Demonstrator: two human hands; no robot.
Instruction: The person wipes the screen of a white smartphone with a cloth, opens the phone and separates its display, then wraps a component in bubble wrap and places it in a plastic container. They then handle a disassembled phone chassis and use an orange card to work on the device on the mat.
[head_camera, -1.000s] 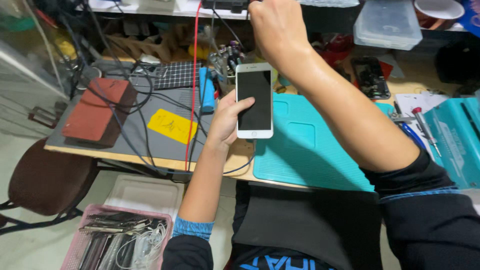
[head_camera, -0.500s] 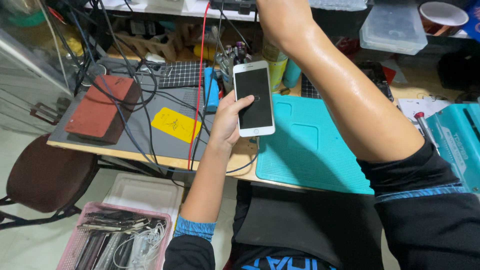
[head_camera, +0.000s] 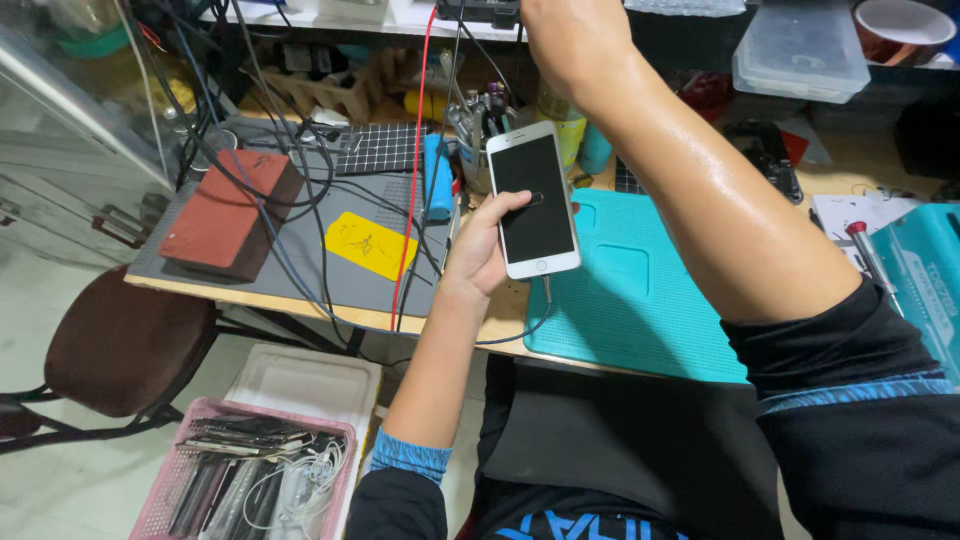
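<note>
Left hand (head_camera: 480, 250) gripping white slab smartphone with dark screen (head_camera: 533, 200), cable plugged in, over teal rubber mat's (head_camera: 640, 300) left edge. Right hand (head_camera: 565, 35) raised toward shelf, grip unclear, can't tell.

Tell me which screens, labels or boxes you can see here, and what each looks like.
Phone: held in the left hand above the bench, white frame, dark blank screen, cable at its bottom.
Yellow label: flat on the grey mat, rounded, with dark scribbles.
Teal box: right edge of the bench, printed lettering.
Clear tubs: stacked on the shelf, top right.
</note>
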